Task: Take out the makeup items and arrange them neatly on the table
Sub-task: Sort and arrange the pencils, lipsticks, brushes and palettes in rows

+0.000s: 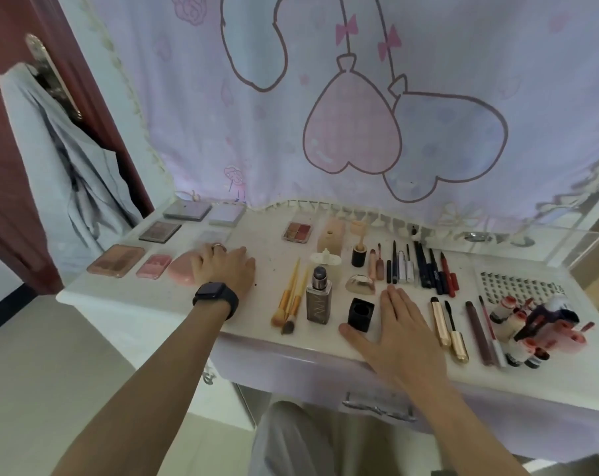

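Observation:
Makeup lies spread over the white table point(146, 297). My left hand point(225, 269) rests on a pink heart-shaped case point(183, 271), fingers lying over its right side. My right hand point(397, 324) lies flat on the table near the front edge, its thumb beside a black square cap point(360, 314). Between my hands are gold-handled brushes point(289, 300) and a foundation bottle point(319, 300). Palettes point(117, 261) sit in rows at the left. Pencils and liners point(428, 269) lie side by side right of centre.
A tray of false lashes point(518, 286) and a pile of small red-capped bottles point(538, 324) sit at the right end. Gold mascara tubes point(449, 328) lie next to my right hand. A printed curtain point(325, 115) hangs behind. A drawer handle point(377, 407) is below the table edge.

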`<move>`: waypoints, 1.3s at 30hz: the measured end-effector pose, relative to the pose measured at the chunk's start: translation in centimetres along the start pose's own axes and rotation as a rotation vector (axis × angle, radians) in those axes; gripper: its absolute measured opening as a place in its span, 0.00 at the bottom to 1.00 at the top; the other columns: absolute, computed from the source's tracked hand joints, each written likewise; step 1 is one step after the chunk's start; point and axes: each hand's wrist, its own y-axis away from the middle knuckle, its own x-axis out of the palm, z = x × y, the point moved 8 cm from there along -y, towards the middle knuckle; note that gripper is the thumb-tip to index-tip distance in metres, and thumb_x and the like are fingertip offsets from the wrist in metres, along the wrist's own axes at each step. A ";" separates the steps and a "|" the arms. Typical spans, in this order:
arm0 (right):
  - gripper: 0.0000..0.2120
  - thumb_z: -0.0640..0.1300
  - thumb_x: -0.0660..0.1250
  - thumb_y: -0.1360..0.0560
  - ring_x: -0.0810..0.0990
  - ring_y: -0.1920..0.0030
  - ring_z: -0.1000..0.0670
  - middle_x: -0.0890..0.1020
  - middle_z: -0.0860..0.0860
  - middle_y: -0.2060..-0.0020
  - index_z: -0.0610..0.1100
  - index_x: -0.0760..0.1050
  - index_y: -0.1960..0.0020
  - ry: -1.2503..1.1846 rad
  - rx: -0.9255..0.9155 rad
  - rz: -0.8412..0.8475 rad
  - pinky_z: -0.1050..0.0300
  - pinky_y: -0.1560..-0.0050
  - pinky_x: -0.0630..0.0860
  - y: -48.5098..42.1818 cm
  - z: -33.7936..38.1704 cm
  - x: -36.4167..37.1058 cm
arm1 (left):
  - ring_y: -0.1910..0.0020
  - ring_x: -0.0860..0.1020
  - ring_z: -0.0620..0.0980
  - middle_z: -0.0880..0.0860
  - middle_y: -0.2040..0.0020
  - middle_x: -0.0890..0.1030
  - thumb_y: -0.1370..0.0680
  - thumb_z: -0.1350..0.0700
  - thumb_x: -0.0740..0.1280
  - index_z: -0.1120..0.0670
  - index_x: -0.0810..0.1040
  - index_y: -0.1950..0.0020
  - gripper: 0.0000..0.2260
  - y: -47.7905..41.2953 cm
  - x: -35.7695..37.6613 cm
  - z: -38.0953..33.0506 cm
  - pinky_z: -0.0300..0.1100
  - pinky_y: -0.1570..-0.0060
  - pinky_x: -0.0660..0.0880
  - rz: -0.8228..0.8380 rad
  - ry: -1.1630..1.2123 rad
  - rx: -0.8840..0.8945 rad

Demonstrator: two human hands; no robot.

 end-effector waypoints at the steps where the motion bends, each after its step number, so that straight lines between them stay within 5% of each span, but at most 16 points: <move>1: 0.59 0.83 0.36 0.32 0.44 0.18 0.51 0.48 0.49 0.17 0.42 0.47 0.17 -0.003 -0.001 -0.006 0.56 0.24 0.37 0.0 0.0 -0.1 | 0.38 0.70 0.59 0.57 0.39 0.76 0.19 0.44 0.54 0.44 0.78 0.38 0.17 0.2 -0.1 -0.1 0.54 0.40 0.64 0.001 0.031 0.002; 5: 0.58 0.83 0.37 0.32 0.44 0.18 0.51 0.48 0.49 0.17 0.41 0.48 0.17 -0.002 -0.008 -0.003 0.56 0.24 0.38 0.2 0.1 -0.2 | 0.34 0.69 0.60 0.56 0.34 0.75 0.18 0.48 0.58 0.42 0.75 0.31 0.16 0.5 -0.2 -0.4 0.54 0.37 0.66 0.026 0.138 0.064; 11: 0.59 0.83 0.36 0.33 0.44 0.18 0.51 0.48 0.49 0.17 0.42 0.47 0.17 -0.023 0.011 -0.002 0.55 0.23 0.40 0.2 0.0 -0.1 | 0.40 0.74 0.59 0.59 0.35 0.71 0.18 0.54 0.61 0.47 0.76 0.33 0.14 1.3 0.6 -0.6 0.48 0.43 0.73 0.080 0.410 0.104; 16: 0.58 0.84 0.37 0.32 0.44 0.18 0.51 0.48 0.49 0.17 0.42 0.47 0.17 -0.014 0.012 -0.007 0.56 0.26 0.38 0.2 -0.1 -0.1 | 0.37 0.75 0.56 0.58 0.36 0.78 0.19 0.53 0.65 0.45 0.75 0.30 0.17 1.8 0.2 -0.2 0.47 0.39 0.71 0.126 0.472 0.137; 20: 0.60 0.84 0.35 0.34 0.45 0.18 0.51 0.49 0.48 0.17 0.42 0.48 0.17 0.011 -0.006 -0.001 0.56 0.26 0.37 0.2 0.1 -0.2 | 0.40 0.78 0.52 0.54 0.39 0.80 0.25 0.50 0.74 0.50 0.75 0.30 0.24 3.7 -0.9 1.1 0.45 0.39 0.75 0.153 0.891 0.037; 26: 0.59 0.84 0.39 0.33 0.47 0.18 0.50 0.51 0.48 0.18 0.41 0.49 0.18 -0.050 -0.005 -0.035 0.55 0.24 0.41 0.6 0.4 -1.1 | 0.49 0.83 0.43 0.49 0.47 0.85 0.30 0.47 0.79 0.47 0.80 0.39 0.21 7.4 -5.0 1.4 0.42 0.47 0.79 0.069 1.568 -0.114; 30: 0.51 0.79 0.50 0.30 0.51 0.20 0.52 0.55 0.52 0.19 0.46 0.49 0.18 -0.308 -0.038 -0.164 0.54 0.24 0.51 2.0 0.8 -3.7 | 0.46 0.83 0.44 0.48 0.47 0.86 0.28 0.53 0.78 0.47 0.80 0.38 0.20 9.8 -8.9 -0.9 0.42 0.47 0.78 0.066 1.771 0.002; 34: 0.21 0.71 0.61 0.25 0.72 0.35 0.61 0.74 0.69 0.37 0.65 0.69 0.35 -0.863 -0.021 -0.339 0.55 0.32 0.69 4.6 1.1 -7.8 | 0.44 0.83 0.47 0.50 0.46 0.86 0.30 0.53 0.80 0.45 0.80 0.39 0.20 12.4 -12.5 -4.5 0.40 0.47 0.79 0.090 1.717 0.228; 39: 0.25 0.66 0.67 0.28 0.86 0.52 0.49 0.88 0.48 0.50 0.50 0.82 0.41 -1.484 0.027 -0.017 0.55 0.54 0.81 6.5 1.6 -9.6 | 0.45 0.81 0.43 0.43 0.45 0.84 0.30 0.59 0.78 0.44 0.77 0.37 0.25 15.8 -14.5 -9.8 0.41 0.46 0.79 0.099 1.393 0.543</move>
